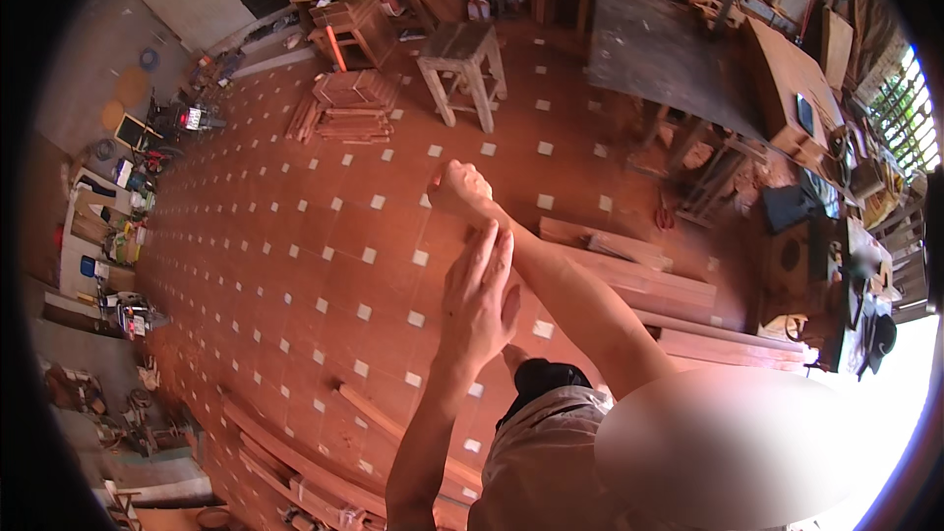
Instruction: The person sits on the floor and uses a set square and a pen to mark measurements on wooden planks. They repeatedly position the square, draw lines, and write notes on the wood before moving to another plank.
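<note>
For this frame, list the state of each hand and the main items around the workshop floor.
left hand: open, fingers together, resting against the right forearm, holding nothing
right hand: closed in a fist, arm stretched forward, no object visible in it
wooden stool: upright, nothing on it
stack of boards: piled on the floor
long planks: lying flat

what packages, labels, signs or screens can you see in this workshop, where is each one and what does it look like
Dark screen: small black rectangle on the side of the brown wooden box, upper right by the workbench.
Green board: small dark green panel with a pale frame, leaning at the left wall.
Blue container: small, on the cluttered shelf at the far left.
Any labels are too small to tell.
</note>
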`<act>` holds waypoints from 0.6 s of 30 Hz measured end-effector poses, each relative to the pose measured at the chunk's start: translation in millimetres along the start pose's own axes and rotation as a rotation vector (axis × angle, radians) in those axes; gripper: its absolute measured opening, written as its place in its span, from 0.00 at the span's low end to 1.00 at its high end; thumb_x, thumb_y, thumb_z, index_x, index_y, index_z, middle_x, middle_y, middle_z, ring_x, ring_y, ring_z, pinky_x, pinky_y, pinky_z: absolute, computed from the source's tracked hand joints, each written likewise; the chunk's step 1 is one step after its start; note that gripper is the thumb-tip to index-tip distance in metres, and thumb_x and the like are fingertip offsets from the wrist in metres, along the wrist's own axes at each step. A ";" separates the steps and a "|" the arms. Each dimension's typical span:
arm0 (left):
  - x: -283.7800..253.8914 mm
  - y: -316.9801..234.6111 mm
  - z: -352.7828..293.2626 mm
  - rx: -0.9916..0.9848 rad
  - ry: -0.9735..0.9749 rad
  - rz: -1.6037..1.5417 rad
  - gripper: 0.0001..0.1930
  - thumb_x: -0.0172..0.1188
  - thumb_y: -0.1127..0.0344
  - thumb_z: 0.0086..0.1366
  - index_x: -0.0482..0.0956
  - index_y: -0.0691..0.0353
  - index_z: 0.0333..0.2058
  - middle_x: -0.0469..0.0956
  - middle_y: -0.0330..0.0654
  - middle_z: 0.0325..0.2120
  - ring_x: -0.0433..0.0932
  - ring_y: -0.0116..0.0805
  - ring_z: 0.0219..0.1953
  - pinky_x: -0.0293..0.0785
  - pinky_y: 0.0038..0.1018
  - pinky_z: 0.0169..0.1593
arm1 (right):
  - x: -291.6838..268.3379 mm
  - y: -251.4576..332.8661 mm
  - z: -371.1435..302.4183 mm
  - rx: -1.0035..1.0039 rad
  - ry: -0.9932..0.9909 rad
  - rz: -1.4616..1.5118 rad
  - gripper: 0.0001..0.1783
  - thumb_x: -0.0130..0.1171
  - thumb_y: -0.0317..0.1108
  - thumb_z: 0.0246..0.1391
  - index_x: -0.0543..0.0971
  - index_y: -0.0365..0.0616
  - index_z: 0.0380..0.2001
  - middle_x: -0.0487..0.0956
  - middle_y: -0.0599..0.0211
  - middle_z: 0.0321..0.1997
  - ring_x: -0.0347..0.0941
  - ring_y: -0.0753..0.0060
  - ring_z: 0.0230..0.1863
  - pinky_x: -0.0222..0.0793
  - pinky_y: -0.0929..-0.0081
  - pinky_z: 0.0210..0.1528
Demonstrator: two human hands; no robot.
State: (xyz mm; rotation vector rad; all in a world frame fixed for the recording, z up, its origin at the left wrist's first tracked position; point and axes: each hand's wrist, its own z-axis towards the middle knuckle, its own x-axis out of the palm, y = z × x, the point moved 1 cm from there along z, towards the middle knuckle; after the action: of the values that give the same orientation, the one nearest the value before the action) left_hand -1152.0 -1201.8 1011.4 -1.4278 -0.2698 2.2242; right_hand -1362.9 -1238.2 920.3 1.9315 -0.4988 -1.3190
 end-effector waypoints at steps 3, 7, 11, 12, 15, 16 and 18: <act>-23.9 74.4 28.5 0.082 0.127 -0.014 0.30 0.66 0.71 0.63 0.76 0.61 0.66 0.72 0.48 0.69 0.70 0.55 0.67 0.66 0.47 0.69 | 64.4 31.7 77.2 -0.048 -0.214 -0.094 0.13 0.59 0.42 0.58 0.87 0.51 0.42 0.88 0.49 0.44 0.85 0.43 0.50 0.82 0.49 0.54; -83.4 146.6 52.5 0.044 0.296 -0.402 0.19 0.68 0.66 0.65 0.85 0.61 0.54 0.82 0.46 0.57 0.76 0.52 0.61 0.72 0.44 0.64 | 108.8 18.7 134.9 0.012 0.071 -0.128 0.14 0.63 0.35 0.53 0.86 0.41 0.40 0.88 0.50 0.44 0.86 0.43 0.49 0.85 0.53 0.47; -162.1 196.7 106.7 -0.108 0.397 -1.057 0.16 0.71 0.67 0.66 0.86 0.61 0.52 0.85 0.45 0.48 0.81 0.42 0.55 0.76 0.37 0.59 | 123.6 -9.5 174.0 0.133 0.371 -0.259 0.18 0.64 0.29 0.44 0.88 0.38 0.41 0.88 0.47 0.46 0.85 0.44 0.54 0.84 0.51 0.49; -180.9 205.8 126.5 -0.033 0.425 -1.285 0.16 0.71 0.69 0.66 0.86 0.61 0.52 0.84 0.45 0.48 0.81 0.40 0.55 0.76 0.37 0.58 | 129.2 -18.3 186.9 0.216 0.379 -0.267 0.19 0.64 0.30 0.45 0.88 0.39 0.43 0.87 0.48 0.49 0.84 0.44 0.56 0.84 0.51 0.50; -209.0 216.0 187.9 0.087 0.431 -1.642 0.06 0.66 0.65 0.70 0.85 0.62 0.36 0.83 0.45 0.37 0.80 0.38 0.39 0.75 0.35 0.43 | 143.0 -63.3 235.6 0.258 0.383 -0.294 0.19 0.64 0.33 0.50 0.88 0.41 0.46 0.87 0.50 0.53 0.83 0.43 0.59 0.84 0.50 0.52; -210.8 221.3 209.5 0.138 0.430 -1.766 0.10 0.65 0.64 0.72 0.85 0.62 0.30 0.83 0.44 0.33 0.79 0.37 0.33 0.74 0.34 0.38 | 146.9 -82.5 255.9 0.163 0.432 -0.369 0.18 0.64 0.35 0.52 0.88 0.42 0.46 0.87 0.51 0.54 0.82 0.43 0.60 0.83 0.50 0.53; -206.3 251.3 255.1 0.198 0.480 -1.900 0.16 0.64 0.64 0.73 0.83 0.62 0.24 0.82 0.43 0.27 0.78 0.37 0.27 0.73 0.33 0.32 | 153.4 -128.3 287.4 0.374 0.300 -0.281 0.17 0.64 0.36 0.52 0.89 0.42 0.44 0.87 0.51 0.53 0.82 0.45 0.59 0.82 0.50 0.55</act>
State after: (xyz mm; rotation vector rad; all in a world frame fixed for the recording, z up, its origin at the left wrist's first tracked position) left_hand -1382.4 -1497.9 1184.6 -0.7464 -0.7518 0.3344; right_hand -1575.2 -1357.4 668.7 2.5362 -0.3484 -1.1283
